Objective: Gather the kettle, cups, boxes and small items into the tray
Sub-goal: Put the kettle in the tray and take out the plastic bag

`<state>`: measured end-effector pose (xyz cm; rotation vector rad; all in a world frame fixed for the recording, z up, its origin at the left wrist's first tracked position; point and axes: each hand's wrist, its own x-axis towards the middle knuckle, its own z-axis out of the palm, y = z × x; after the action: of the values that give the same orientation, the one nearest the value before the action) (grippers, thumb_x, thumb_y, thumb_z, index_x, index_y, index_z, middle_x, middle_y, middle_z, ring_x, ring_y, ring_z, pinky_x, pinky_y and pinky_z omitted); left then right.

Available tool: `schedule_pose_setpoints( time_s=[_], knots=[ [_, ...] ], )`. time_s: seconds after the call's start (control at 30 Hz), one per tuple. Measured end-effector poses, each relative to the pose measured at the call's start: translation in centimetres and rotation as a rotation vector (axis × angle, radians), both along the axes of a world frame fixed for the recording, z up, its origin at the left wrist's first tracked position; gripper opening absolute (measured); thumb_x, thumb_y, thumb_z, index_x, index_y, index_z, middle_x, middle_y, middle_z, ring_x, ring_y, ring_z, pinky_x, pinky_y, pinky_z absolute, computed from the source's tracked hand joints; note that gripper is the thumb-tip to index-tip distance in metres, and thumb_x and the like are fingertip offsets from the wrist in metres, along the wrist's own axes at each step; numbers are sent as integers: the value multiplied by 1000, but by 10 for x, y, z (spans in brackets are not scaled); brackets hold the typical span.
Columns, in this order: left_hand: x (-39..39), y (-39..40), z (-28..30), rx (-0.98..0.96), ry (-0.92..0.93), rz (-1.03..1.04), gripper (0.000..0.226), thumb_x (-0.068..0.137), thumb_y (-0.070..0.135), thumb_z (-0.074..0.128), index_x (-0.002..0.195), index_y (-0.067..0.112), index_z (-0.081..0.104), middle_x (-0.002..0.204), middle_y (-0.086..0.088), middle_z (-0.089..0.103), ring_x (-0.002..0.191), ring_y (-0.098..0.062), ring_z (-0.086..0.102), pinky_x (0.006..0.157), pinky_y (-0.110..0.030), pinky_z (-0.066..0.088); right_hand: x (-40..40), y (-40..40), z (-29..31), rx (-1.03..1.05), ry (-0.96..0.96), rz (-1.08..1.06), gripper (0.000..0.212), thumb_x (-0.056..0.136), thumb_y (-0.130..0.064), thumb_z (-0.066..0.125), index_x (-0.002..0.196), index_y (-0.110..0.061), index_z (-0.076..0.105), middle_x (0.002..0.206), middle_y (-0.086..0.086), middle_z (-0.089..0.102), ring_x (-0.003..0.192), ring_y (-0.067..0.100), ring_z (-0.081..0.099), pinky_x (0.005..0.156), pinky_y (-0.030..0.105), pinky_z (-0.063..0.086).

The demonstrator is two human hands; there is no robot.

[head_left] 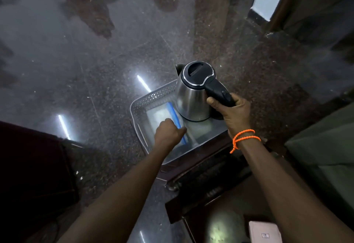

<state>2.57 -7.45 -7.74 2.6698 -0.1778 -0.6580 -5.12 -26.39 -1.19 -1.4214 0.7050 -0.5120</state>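
A grey plastic tray point(151, 97) with a perforated rim sits on a dark wooden stand. The steel kettle point(191, 97) with a black lid stands in the tray's far right part. My right hand point(233, 114), with an orange cord on the wrist, grips the kettle's black handle. My left hand point(168, 133) is closed inside the tray on a clear flat packet with a blue strip point(177, 120). No cups or boxes show in the tray.
The dark wooden stand point(201, 175) carries the tray above a polished dark granite floor point(95, 70). A pale pink box point(265, 232) lies at the bottom right. A dark red surface point(28, 166) fills the left, green cloth point(325, 147) the right.
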Motion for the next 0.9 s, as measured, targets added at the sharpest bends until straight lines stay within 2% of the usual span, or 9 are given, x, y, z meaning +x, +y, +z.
schedule_pose_setpoints(
  time_s=[0.13,0.27,0.4,0.47,0.57,0.67,0.77,0.83,0.9],
  knots=[
    [8,5,18,-28,43,55,37,87,36,61,85,-1,67,87,-19,73,87,-37,68,69,-32,47,-13,2,15,-139,99,79,40,64,-26,97,87,-11,69,84,0,66,76,14,59,72,39,54],
    [-3,22,48,-329,81,297,29,83,18,60,74,-9,66,68,-22,72,57,-28,74,60,-40,64,-43,25,30,-409,333,-269,46,71,-41,89,84,-13,56,91,7,59,86,28,55,82,48,50],
    [-29,29,71,-709,303,296,13,89,9,74,77,5,74,69,-16,72,55,-17,69,55,-28,61,-60,71,35,-216,260,-79,31,85,-32,80,71,-15,59,68,1,63,66,13,58,69,34,51],
    [-42,28,81,-838,424,153,13,90,7,76,77,10,76,68,-11,73,56,-13,68,56,-25,60,-58,83,32,-53,252,79,22,88,-29,78,80,-11,68,72,0,71,66,3,61,69,26,51],
    [-56,23,93,-936,515,60,7,86,6,76,79,9,75,75,-11,74,63,-14,70,61,-28,61,-56,85,31,149,212,216,14,93,-21,73,95,-7,72,87,10,77,76,12,68,74,30,57],
    [-67,15,101,-950,418,166,3,78,9,65,77,7,67,69,-6,69,62,-14,67,63,-35,60,-71,74,30,152,168,188,11,97,-12,68,87,-15,72,77,4,76,69,10,70,65,27,56],
    [-76,8,109,-898,147,338,15,83,7,59,69,14,58,56,7,57,53,-9,56,60,-37,57,-97,56,32,-147,283,46,9,93,-18,71,85,-21,67,74,3,72,68,17,69,65,34,57],
    [-87,0,116,-846,39,347,5,77,22,63,77,17,60,60,8,60,55,-10,57,56,-35,55,-117,46,42,-273,280,12,13,90,-21,73,85,-24,61,72,2,67,67,18,66,62,31,55],
    [-104,-16,126,-743,25,232,30,74,40,70,97,24,62,74,6,67,65,-11,66,60,-36,58,-134,38,55,-334,239,48,15,89,-21,74,84,-24,61,71,2,67,66,18,65,61,30,53]
  ],
)
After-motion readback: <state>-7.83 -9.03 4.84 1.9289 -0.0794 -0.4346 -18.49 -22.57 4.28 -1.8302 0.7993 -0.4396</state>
